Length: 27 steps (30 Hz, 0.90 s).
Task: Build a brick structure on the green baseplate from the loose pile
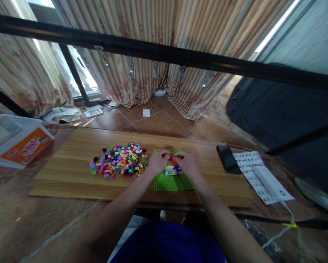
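Note:
A green studded baseplate (173, 184) lies on the wooden board in front of me. On it stands a small block of stacked toy bricks (173, 170) in white, yellow, blue and orange layers. My left hand (159, 160) is at the stack's upper left, thumb and fingertips pinched together close to a small red brick (171, 157). From the right, my right hand (186, 163) reaches to the same red brick, its fingers closed at the top of the stack. The fingers partly cover the brick, and which hand grips it is hard to make out.
Left of the baseplate spreads a pile of loose coloured bricks (122, 160). A clear plastic box (18, 142) with an orange label stands at the far left. To the right are a black phone (228, 159) and a printed sheet (262, 177). A dark metal bar (158, 53) crosses beyond the board.

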Tool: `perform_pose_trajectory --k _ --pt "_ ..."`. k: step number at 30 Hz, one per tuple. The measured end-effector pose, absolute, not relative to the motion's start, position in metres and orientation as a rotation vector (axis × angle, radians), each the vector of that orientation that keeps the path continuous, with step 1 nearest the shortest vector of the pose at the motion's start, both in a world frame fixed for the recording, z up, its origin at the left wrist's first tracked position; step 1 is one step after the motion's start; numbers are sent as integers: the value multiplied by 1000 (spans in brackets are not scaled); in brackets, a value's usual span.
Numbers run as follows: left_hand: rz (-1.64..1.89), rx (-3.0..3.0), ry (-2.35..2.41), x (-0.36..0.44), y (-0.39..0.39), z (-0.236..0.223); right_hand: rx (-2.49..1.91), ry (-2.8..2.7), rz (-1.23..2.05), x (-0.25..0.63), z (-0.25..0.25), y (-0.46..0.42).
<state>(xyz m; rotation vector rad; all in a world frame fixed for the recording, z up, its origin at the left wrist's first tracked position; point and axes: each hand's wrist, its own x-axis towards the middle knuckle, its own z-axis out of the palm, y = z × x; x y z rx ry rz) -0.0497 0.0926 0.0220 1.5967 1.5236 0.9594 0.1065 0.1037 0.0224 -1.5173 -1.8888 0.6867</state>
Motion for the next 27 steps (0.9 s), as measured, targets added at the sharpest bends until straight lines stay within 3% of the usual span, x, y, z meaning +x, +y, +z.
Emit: perform_pose_trajectory --k 5,16,27 --pt "953 1581 1518 -50 95 19 -1538 -1860 557 106 19 102" --pt "957 1503 1562 -42 99 21 -1498 -1748 711 103 11 101" --pt "1030 1454 1545 -41 102 16 -1462 -1781 642 103 18 92"
